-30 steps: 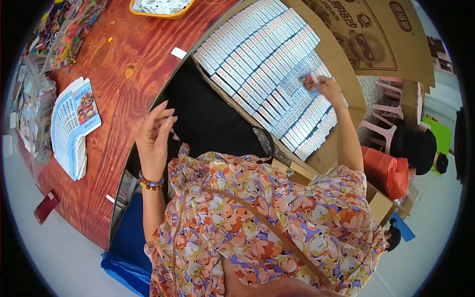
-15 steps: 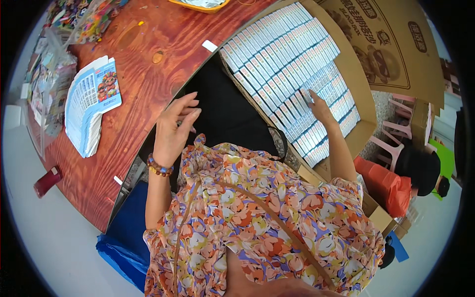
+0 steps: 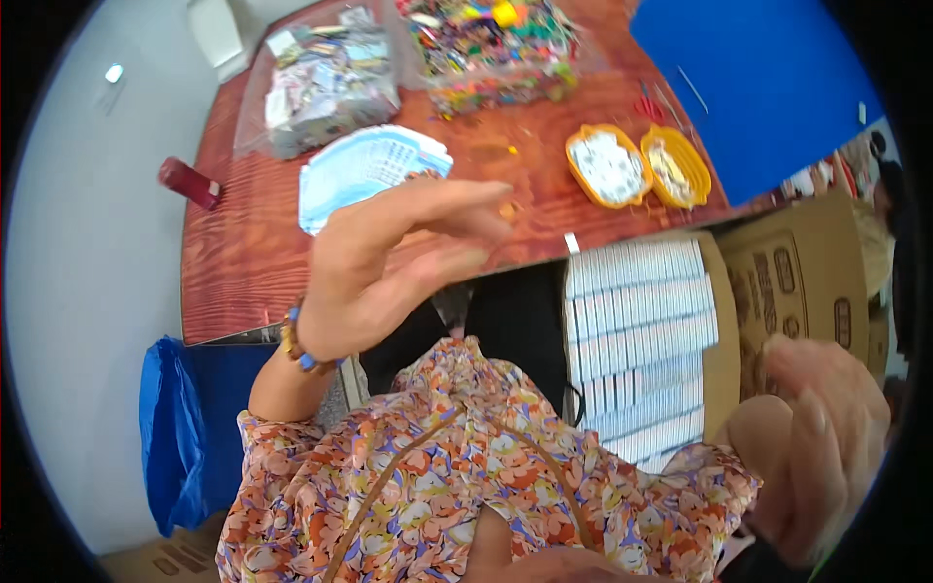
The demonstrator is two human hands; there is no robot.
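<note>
My left hand (image 3: pixel 394 262), with a bead bracelet (image 3: pixel 303 340) at the wrist, is raised over the near edge of the table. Its fingers are stretched out, thumb apart, and nothing is in them. Just beyond it a fanned stack of light-blue and white printed cards (image 3: pixel 345 175) lies on the wood, partly covered by the fingers. My right hand (image 3: pixel 831 437) is lifted at the right, slightly blurred and close to the camera, its fingers apart with no object visible. Left of it, a cardboard carton (image 3: pixel 724 360) holds rows of thin white packets (image 3: pixel 637 330).
On the red-brown wooden table (image 3: pixel 243 253) lie a bag of small packets (image 3: pixel 335 87), a container of colourful trinkets (image 3: pixel 486 49), two yellow trays (image 3: pixel 609 167) and red scissors (image 3: pixel 648 104). A dark red bottle (image 3: pixel 190 183) is at the left. Blue sheeting (image 3: pixel 758 87) covers the far right.
My right hand has come up out of the carton, away from the packets, toward the right. My left hand has risen closer to the camera. The view has turned, showing more of the table.
</note>
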